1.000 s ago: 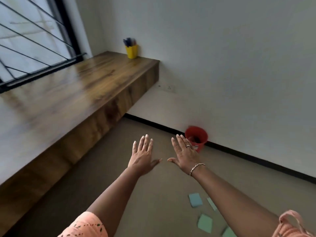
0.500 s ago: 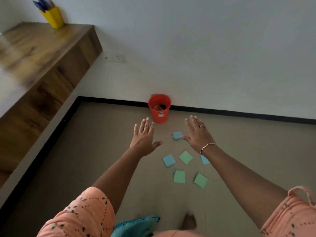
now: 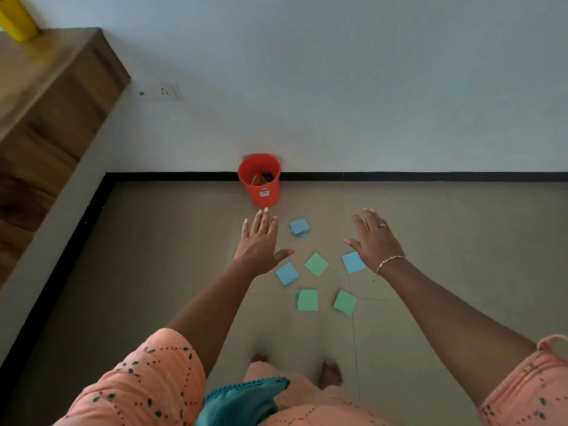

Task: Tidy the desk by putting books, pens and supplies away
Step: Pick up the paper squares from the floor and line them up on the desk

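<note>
**Floor [image 3: 153, 272] strewn with six paper notes [image 3: 316, 264]**

A pale wall [image 3: 338, 87] fills the upper half of the view. A wooden worktop [image 3: 46, 75] runs along the left edge. The left hand [image 3: 258, 244] hangs palm down over the floor, its fingers [image 3: 264, 219] straight, spread and holding nothing, their tips just in front of the red bin [image 3: 261, 192]. The right hand [image 3: 373, 241] reaches out the same way, fingers [image 3: 368, 219] extended and empty, and its heel overlaps the edge of one blue note. The bin stands against the black skirting with some items inside, too small to identify. The notes, three blue and three green, lie between the hands and back toward the person's feet. A yellow cup [image 3: 15, 23] stands on the worktop's far end. A bracelet [image 3: 390, 261] circles the right wrist.
</note>
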### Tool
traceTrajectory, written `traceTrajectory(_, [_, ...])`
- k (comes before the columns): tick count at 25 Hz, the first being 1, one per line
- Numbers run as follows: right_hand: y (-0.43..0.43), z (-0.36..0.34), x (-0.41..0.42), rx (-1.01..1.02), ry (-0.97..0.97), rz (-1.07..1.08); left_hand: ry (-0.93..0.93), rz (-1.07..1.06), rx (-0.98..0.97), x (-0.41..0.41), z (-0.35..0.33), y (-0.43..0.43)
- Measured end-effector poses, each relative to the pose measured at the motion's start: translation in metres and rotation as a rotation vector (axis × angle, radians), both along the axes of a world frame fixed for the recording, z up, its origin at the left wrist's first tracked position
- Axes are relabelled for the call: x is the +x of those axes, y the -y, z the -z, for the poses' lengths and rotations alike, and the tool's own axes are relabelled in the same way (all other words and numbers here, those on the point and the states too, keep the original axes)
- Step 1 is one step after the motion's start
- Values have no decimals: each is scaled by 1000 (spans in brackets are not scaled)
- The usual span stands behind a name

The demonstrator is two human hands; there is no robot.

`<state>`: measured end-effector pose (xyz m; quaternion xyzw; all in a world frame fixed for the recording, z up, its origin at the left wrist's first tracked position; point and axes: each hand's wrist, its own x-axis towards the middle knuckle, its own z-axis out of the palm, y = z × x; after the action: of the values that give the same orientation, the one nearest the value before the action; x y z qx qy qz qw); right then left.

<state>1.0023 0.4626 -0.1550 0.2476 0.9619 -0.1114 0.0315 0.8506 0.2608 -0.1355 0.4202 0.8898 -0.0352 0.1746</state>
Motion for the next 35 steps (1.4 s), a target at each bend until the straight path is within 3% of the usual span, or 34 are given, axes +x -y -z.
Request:
traceTrajectory(11, [-27,71,-6,-174,179,259,142,151,-76,-78,68,-64])
traceTrajectory(15, [-30,107,-6,-314,209,500,243,116,-111,-104,117,-71])
traceTrajectory(20, [-29,176,5,-443,327,638,378,-7,-150,-110,199,-65])
traceTrajectory(27, [-32,346,11,-631,438,787,492,-180,-221,-123,377,-72])
traceTrajectory(35, [-49,554,22,-636,410,1074,484,-354,-201,-126,584,-108])
